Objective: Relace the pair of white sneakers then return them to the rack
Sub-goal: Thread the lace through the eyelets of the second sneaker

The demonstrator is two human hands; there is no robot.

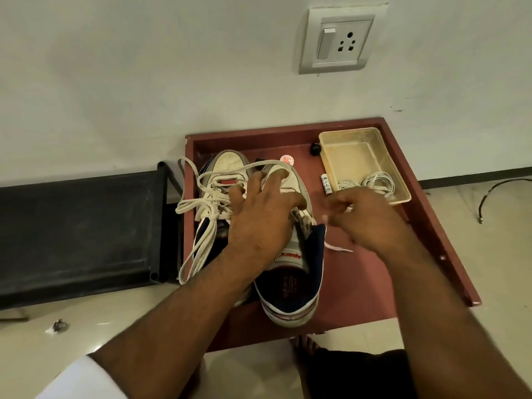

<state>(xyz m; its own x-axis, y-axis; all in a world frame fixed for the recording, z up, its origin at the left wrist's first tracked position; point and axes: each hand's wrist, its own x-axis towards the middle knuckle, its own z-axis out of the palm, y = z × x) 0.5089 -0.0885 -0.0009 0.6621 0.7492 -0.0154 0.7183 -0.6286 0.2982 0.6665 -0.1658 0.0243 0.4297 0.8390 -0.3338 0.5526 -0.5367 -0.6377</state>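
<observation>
The pair of white sneakers sits on a reddish-brown worktop (374, 283) with a raised rim, toes toward the wall. The left hand (259, 214) lies spread over the right sneaker (290, 272), fingers straight, pressing its tongue area. The right hand (365, 217) is blurred, its fingers curled as if pinching a lace end (339, 248) that trails beside the shoe — I cannot tell for sure that it holds it.

The left sneaker (218, 191) carries a lace (198, 226) in loose loops; one strand crosses toward the other shoe, so a tug could snag it or drag that shoe. The thin lace end could also slip from a pinch or miss an eyelet.

A plastic tub (331, 139) holding coiled cord, a small tube (326, 184) and a black knob (315, 148) share the worktop. Behind is a pale wall with a socket plate (336, 40); a black shelf (80, 228) stands left, on tiled floor.
</observation>
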